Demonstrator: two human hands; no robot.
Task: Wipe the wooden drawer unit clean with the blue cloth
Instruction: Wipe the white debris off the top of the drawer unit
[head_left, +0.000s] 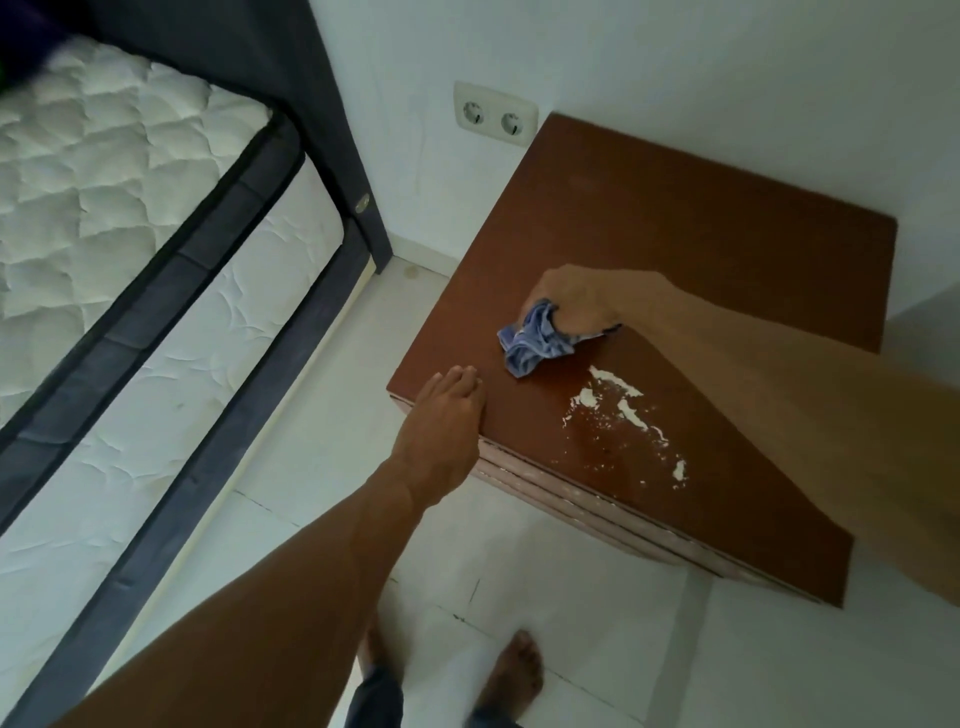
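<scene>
while left hand (447, 410) braces the drawer unit (675, 249) edge, right hand (576, 301) grips blue cloth (535, 340).

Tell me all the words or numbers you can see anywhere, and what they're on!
No words or numbers can be read here.
The small round badge on the bed frame: too small and blurred to read.
The wall socket, the blue cloth and the wooden drawer unit: no writing shows.

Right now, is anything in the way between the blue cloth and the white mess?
No. The blue cloth in the right hand sits beside the white mess, with only bare wood of the drawer unit between.
</scene>
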